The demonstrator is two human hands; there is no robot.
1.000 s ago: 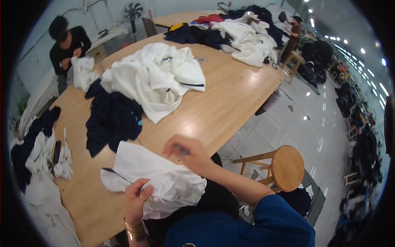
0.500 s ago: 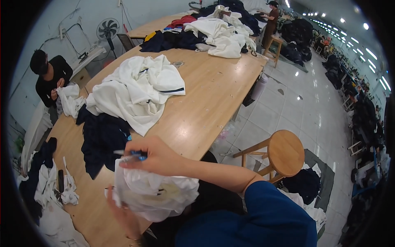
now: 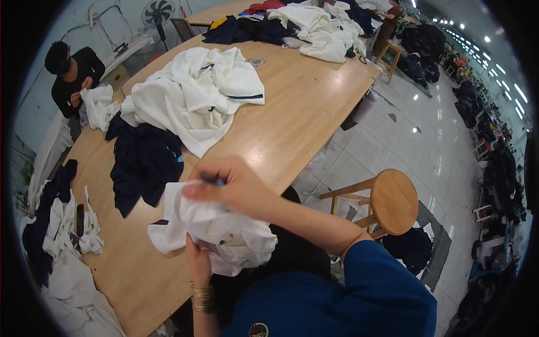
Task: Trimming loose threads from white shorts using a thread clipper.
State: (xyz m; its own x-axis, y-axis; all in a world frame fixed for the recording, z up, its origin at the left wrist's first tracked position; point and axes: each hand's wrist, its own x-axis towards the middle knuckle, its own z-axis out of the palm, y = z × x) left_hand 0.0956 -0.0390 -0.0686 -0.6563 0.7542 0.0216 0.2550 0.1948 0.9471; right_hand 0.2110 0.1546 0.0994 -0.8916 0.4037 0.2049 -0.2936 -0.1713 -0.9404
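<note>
A bunched white garment [image 3: 238, 227] with a dark stripe on one flap hangs over the near table edge, in front of my body. My left hand [image 3: 199, 255], below a wrist with gold bangles, grips it from underneath; the cloth covers most of the fingers. Above the cloth, my right hand [image 3: 233, 182] is curled around small thread snips [image 3: 212, 179], of which only a dark blue part shows. Its thumb is blurred and lies close over the fabric. Whether it also pinches the cloth, I cannot tell.
On the wooden table [image 3: 281, 132] lie a white garment pile [image 3: 185, 95], navy cloth [image 3: 143, 165] and, at left, white scraps [image 3: 62, 230]. A co-worker [image 3: 73, 78] handles white cloth across the table. To the right stands a round wooden stool [image 3: 394, 202] near cloth on the floor.
My left hand has come from the garment's left side to grip beneath it. My right hand has moved slightly up and right, and the snips' blades no longer show. The view has shifted.
</note>
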